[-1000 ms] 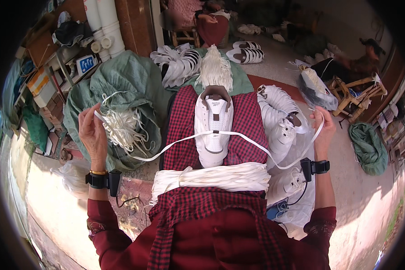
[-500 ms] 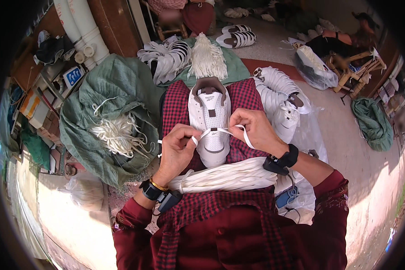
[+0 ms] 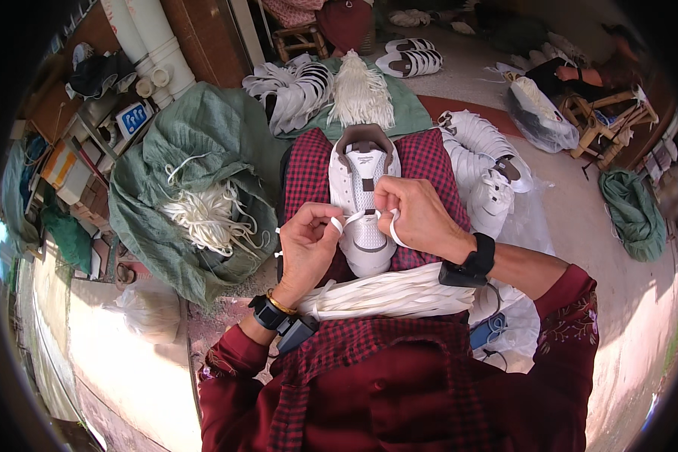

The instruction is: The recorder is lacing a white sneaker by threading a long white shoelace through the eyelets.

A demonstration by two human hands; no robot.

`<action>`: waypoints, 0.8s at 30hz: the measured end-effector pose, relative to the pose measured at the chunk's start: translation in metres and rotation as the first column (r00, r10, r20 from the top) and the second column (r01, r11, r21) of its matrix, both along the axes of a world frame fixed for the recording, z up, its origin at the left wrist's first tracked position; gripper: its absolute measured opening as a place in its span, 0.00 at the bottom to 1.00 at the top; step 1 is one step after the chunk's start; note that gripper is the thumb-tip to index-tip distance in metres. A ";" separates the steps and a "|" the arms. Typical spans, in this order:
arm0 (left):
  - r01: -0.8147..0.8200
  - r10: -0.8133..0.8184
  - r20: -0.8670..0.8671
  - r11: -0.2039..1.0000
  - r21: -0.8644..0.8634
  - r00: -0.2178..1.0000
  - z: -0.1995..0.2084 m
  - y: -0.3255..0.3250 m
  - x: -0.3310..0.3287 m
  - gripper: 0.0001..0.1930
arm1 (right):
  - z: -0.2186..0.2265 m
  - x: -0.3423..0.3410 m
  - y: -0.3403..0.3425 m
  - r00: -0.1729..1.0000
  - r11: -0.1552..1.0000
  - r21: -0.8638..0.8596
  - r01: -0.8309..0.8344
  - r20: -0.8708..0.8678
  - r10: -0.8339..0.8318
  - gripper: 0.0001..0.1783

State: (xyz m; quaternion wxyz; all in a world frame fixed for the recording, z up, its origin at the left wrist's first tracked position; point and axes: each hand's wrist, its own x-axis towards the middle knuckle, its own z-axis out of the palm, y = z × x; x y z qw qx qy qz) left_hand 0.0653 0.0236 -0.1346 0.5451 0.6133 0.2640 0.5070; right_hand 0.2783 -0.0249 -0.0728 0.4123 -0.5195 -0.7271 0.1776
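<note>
A white sneaker [image 3: 367, 260] with a brown collar lies on my lap over the red-and-black checked cloth, its toe toward me. One white shoelace [image 3: 354, 217] crosses the lower part of its tongue. At the shoe's left side my left hand [image 3: 307, 245] is closed, thumb and fingers pinching one end of the lace. My right hand [image 3: 423, 224] is closed on the other end over the shoe's right side, and a loop of lace hangs below its fingers. Nearer to me, a thick bundle of white laces [image 3: 392, 292] lies across my lap.
To the left, a green sack [image 3: 151, 169] holds loose white laces [image 3: 207, 215]. Beyond my knees are a lace pile [image 3: 360, 94] and stacked shoe uppers [image 3: 297, 90]. More white shoes [image 3: 490, 197] stand on the right. A person's hand [image 3: 569, 73] shows farther back.
The whole view has shifted, moving the scene slightly right. My right hand has come inward over the shoe, closer to the left hand. Both hands keep hold of the lace.
</note>
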 end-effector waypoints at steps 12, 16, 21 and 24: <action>-0.038 0.037 0.018 0.994 0.106 0.999 0.004 -0.001 0.003 0.02 | -0.008 0.007 -0.002 0.981 0.976 -0.213 -0.050 -0.191 0.009 0.07; -0.060 0.063 -0.014 0.987 0.148 0.998 0.002 0.000 0.008 0.03 | -0.013 0.011 0.001 0.974 0.977 -0.198 -0.078 -0.225 0.032 0.07; -0.170 0.231 -0.136 0.919 0.357 0.963 0.009 0.000 0.014 0.05 | -0.013 0.012 0.001 0.974 0.975 -0.203 -0.086 -0.222 0.040 0.07; -0.103 0.300 -0.280 0.827 0.552 0.912 0.017 0.001 0.016 0.04 | -0.013 0.014 0.002 0.972 0.975 -0.202 -0.095 -0.230 0.048 0.08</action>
